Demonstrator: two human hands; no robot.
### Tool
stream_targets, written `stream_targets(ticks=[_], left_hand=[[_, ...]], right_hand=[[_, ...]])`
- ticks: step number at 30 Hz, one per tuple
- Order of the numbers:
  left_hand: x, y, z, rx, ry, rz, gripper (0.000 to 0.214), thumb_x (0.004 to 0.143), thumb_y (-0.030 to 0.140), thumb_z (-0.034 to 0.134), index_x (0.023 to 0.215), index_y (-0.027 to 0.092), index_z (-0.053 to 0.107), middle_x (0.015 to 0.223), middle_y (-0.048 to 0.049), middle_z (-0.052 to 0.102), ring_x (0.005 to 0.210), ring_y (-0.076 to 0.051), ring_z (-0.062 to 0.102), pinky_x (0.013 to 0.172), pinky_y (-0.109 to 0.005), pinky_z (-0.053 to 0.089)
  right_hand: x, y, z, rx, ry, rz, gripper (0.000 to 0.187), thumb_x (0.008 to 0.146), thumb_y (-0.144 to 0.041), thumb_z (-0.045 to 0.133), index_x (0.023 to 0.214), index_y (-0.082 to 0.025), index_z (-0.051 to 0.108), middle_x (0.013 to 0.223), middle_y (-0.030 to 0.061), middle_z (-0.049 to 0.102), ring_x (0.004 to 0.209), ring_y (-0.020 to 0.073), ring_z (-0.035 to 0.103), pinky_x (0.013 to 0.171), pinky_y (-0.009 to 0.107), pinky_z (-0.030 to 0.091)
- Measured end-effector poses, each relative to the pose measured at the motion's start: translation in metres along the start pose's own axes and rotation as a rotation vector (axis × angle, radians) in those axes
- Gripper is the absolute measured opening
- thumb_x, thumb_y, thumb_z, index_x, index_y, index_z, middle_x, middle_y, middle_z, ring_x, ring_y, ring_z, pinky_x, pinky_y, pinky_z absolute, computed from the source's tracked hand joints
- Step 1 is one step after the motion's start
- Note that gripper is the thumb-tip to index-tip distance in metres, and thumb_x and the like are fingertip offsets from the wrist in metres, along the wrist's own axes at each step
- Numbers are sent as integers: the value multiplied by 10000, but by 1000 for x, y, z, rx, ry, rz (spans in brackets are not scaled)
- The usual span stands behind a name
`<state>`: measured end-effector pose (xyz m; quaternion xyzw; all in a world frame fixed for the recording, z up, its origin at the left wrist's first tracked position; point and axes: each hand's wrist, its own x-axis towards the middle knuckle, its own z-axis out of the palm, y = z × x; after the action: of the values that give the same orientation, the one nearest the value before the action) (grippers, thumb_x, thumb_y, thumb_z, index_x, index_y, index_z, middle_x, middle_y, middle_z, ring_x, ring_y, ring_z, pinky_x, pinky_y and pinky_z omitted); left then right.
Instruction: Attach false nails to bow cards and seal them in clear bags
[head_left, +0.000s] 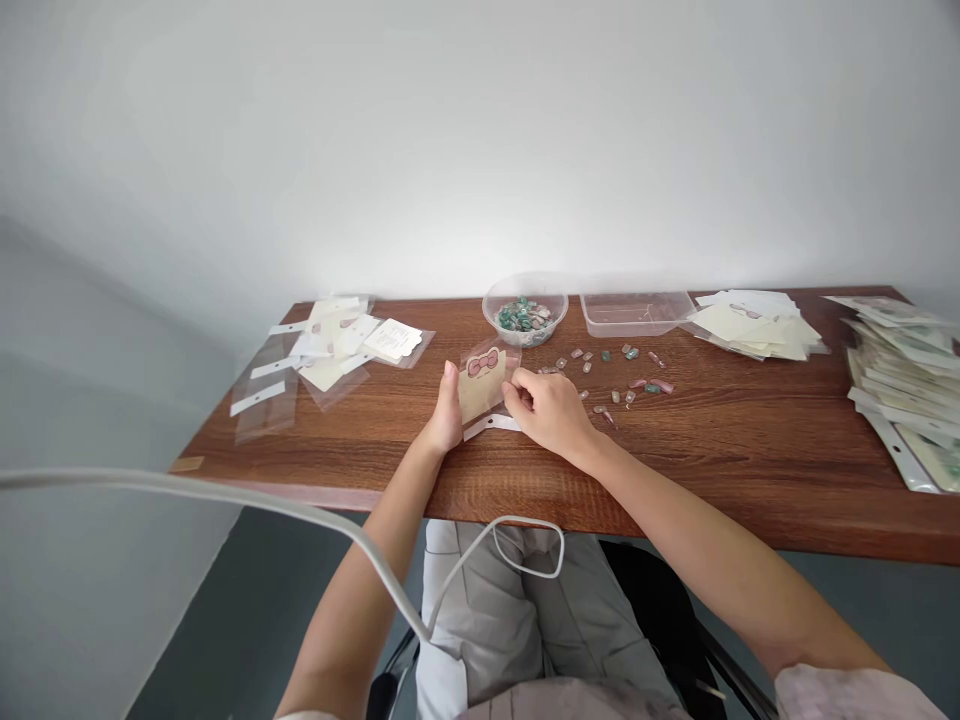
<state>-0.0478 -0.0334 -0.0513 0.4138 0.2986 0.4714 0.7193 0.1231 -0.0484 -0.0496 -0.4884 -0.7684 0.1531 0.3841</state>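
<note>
My left hand grips the left edge of a see-through plastic bag, its thumb pointing up. A cream card with a pink bow picture shows in the bag, and the bag's white header strip faces me. At the bag's right side my right hand is closed, thumb and forefinger pinched at the edge. Its curled fingers hide whether a small piece is also between them. Small pink and green hair clips lie scattered just right of that hand.
Behind my hands stand a round tub of green and pink clips and a shallow plastic box. Bags and cards lie left, a card stack right. Filled bags are piled far right. A white cable crosses in front.
</note>
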Motion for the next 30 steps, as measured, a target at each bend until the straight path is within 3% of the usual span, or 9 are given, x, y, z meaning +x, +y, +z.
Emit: stream_targets(ticks=[8,18,24,30], left_hand=[[0,-6,-8,88,-83,47,861,753,869,648,1208,148,764,1291,-169,749,1405,-411,567,1191,-509,447],[-1,-1,-8,20,6,22,808,882,856,448,1195,175,751,1200,-141,765,1405,-404,568,1135,-508,508],[-3,3,-8,42,-31,19,868,861,891,412,1193,157,737,1136,-162,763,1320,-434,620,1044,-524,561],[-5,2,-8,40,20,33,880,854,898,412,1173,144,734,1150,-163,762,1332,-412,616,1090,-513,524]], right_hand=[[0,-2,1,10,-11,-6,346,997,-319,549,671,-237,469,543,-17,533,500,150,476,564,309,260],[-1,-3,-3,49,-11,-81,397,1028,-294,467,637,-237,422,534,-19,503,496,136,438,568,307,288],[-3,-5,-5,56,24,-120,413,1026,-310,458,627,-241,377,538,-16,481,511,136,425,558,315,275],[-5,-6,-2,58,52,-161,406,1016,-295,454,626,-244,353,525,-21,456,513,139,423,565,320,280]])
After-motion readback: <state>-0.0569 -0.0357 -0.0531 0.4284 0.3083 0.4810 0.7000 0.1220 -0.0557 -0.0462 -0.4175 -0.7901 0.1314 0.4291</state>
